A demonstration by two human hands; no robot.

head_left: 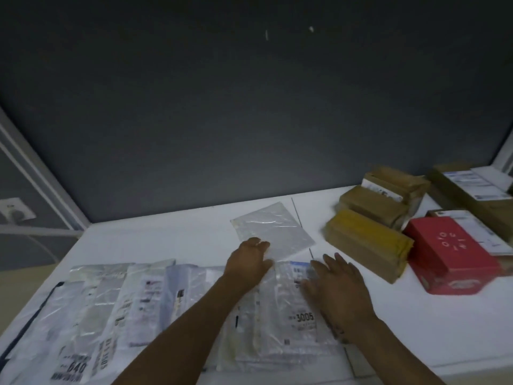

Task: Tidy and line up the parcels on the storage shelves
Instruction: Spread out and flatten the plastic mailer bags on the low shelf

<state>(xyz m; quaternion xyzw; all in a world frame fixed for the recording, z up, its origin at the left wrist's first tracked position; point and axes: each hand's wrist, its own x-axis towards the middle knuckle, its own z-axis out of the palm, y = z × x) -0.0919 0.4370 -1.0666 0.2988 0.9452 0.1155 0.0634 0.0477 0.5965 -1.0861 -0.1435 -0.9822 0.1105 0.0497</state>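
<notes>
1. Nearest the camera, a row of plastic mailers (133, 301) lies along the front edge of the white shelf (172, 240). They are thin, crinkled, translucent bags with printed labels, overlapping like tiles.
2. At the right end of that row is the mailer marked 3005 (294, 323). The right hand (337, 290) lies flat on it with its fingers spread and straight, pressing rather than gripping.
3. The left hand (248, 266) is also flat and relaxed and pinches nothing. Its fingertips reach the near edge of a loose grey mailer (273, 230).
4. That grey mailer is glossy and limp, sits behind the row and is turned askew to it.
5. The step in hand looks like squaring the row's right end while fetching in the stray bag.
6. The next move probably calls for sliding the grey mailer forward and turning it to match the others. Slick film may slip or drag its neighbours, so a flat palm should serve better than a pinch.
7. To the right, well apart from the hands, stand brown paper-wrapped parcels (366, 243), blocky and creased. Beside them are a matte red box (449, 254) and a labelled cardboard box (458, 187).
8. A dark, plain back wall (249, 107) closes the shelf behind.
</notes>
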